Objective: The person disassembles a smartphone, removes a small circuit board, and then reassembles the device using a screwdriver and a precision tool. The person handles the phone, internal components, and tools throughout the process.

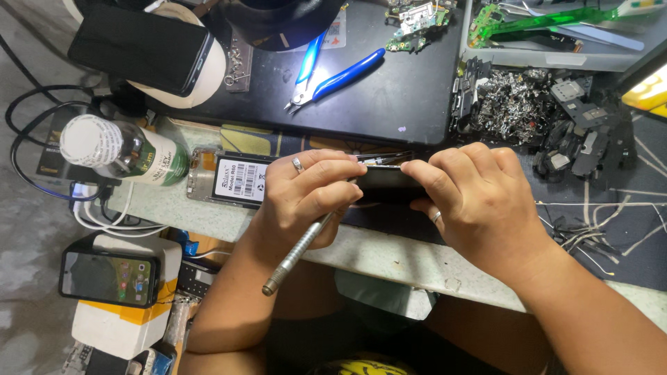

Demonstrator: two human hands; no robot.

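Left hand [306,191]: grip closed around a slim knurled metal screwdriver [297,253], held pen-fashion. Fingers curled tight, ring on one finger. The tool's butt end points down-left toward the person; its tip is hidden under the fingers, at the edge of the dark opened smartphone [385,184]. Wrist comes up from the lower left, knuckles uppermost.

Right hand [472,198]: grip closed on the phone's right part, fingertips pressed on its upper edge, thumb underneath, palm arched over it. Forearm enters from the lower right.

The phone lies between both hands at the near edge of the pale worn table [389,260], its long axis running left-right. Its left part shows a white barcode label [240,180].

Around it: a green plastic bottle with white cap [121,153] lying to the left, blue-handled cutting pliers [333,73] on the black mat [396,90] beyond, a heap of small metal scraps [511,104] upper right, a second lit phone on a white box [108,278] lower left.
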